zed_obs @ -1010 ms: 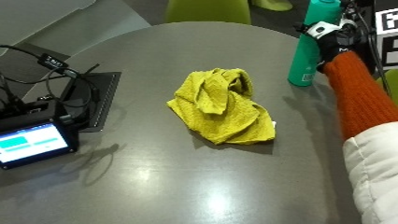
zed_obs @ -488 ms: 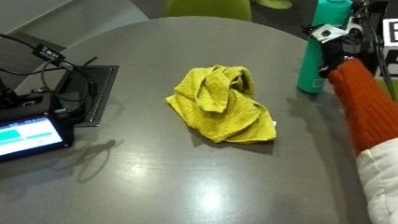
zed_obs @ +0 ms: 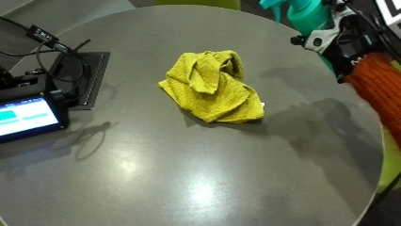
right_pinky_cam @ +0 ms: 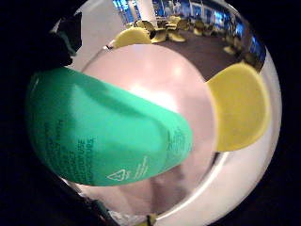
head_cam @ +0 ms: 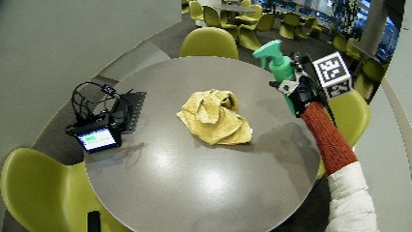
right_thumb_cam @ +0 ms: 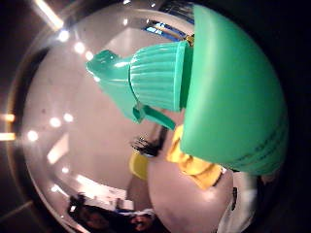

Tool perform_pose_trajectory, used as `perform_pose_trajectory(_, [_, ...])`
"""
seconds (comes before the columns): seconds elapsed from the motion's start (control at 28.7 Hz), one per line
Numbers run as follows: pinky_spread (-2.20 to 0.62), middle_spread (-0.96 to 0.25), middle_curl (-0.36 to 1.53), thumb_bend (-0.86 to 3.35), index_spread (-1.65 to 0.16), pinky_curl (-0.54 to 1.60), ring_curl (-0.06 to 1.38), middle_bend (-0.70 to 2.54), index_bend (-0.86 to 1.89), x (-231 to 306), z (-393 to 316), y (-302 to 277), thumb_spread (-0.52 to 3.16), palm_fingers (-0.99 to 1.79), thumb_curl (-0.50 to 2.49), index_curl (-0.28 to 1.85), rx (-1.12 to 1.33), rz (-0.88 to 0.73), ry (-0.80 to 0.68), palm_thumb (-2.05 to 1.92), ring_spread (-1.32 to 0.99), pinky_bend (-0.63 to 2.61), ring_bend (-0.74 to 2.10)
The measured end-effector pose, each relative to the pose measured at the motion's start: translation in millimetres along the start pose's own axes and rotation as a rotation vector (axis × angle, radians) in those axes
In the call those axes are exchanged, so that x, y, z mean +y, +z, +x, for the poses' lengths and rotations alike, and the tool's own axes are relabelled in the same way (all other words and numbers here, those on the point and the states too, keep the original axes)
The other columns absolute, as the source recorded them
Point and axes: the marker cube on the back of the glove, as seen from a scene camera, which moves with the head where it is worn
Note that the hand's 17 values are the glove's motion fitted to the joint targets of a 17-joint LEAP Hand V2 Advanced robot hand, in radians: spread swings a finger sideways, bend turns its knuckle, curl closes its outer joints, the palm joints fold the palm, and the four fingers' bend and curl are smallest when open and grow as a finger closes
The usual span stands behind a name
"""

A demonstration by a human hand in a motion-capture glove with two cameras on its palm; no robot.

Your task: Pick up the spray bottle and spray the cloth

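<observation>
A crumpled yellow cloth (zed_obs: 213, 87) lies near the middle of the round grey table (zed_obs: 188, 179). At the table's far right, my gloved right hand (zed_obs: 341, 42) grips a green spray bottle (zed_obs: 307, 14) by its body and holds it above the tabletop. In the wide view the bottle (head_cam: 277, 60) is upright, its nozzle facing the side where the cloth (head_cam: 213, 116) lies. The bottle's body (right_pinky_cam: 103, 136) fills the little finger side view. Its ribbed collar and trigger (right_thumb_cam: 150, 82) show in the thumb side view, with the cloth (right_thumb_cam: 194, 165) below.
A small lit screen (zed_obs: 25, 117) with cables and a dark floor box (zed_obs: 88, 80) sit at the table's left edge. Yellow-green chairs (head_cam: 209, 43) (head_cam: 32, 188) (head_cam: 351, 106) ring the table.
The bottle stood on the table at the right edge with my hand on it. It has since come up off the surface and sits higher and slightly left.
</observation>
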Motion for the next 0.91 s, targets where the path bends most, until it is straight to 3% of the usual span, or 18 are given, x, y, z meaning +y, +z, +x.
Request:
perform_pose_trajectory(0.24, [0.04,-0.05,0.40,0.16,-0.26,0.33,0.37,0.41,0.15,-7.5,-48.8,8.9,0.75,0.73,0.48,0.30,0.494,-0.049,-0.263,1.12,-0.08,0.22,0.51])
perform_pose_trajectory(0.56, [0.05,-0.05,0.43,0.13,-0.28,0.34,0.39,0.40,0.14,-16.5,-56.0,25.4,0.75,0.72,0.51,0.32,0.843,-0.034,-0.256,1.16,-0.09,0.18,0.50])
perform_pose_trajectory(0.91, [0.05,-0.05,0.45,0.08,-0.29,0.34,0.41,0.40,0.15,-12.5,-65.3,25.5,0.75,0.72,0.53,0.33,0.824,-0.020,-0.259,1.19,-0.12,0.17,0.50])
